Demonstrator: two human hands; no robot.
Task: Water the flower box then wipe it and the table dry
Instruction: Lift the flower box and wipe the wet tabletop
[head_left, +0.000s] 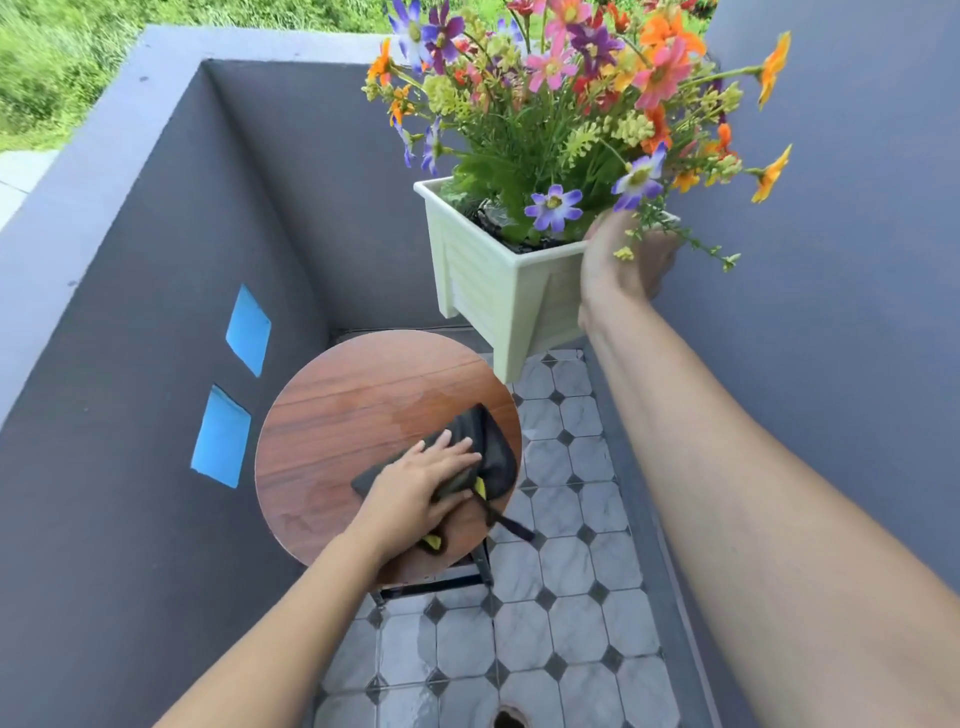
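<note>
A pale green flower box (498, 291) full of colourful flowers hangs in the air above and beyond the round wooden table (332, 415). My right hand (621, 260) grips the box by its right rim and holds it up. My left hand (421, 483) lies flat with straight fingers on a dark grey cloth (488, 457) with yellow edging, pressing it onto the right side of the tabletop. A wet sheen shows on the wood around the cloth.
Dark grey balcony walls (156, 364) close in on the left and back, with two blue openings (234, 384). Another grey wall (857, 260) stands on the right. The tiled floor (545, 623) looks wet and has a drain hole (509, 719) near the bottom edge.
</note>
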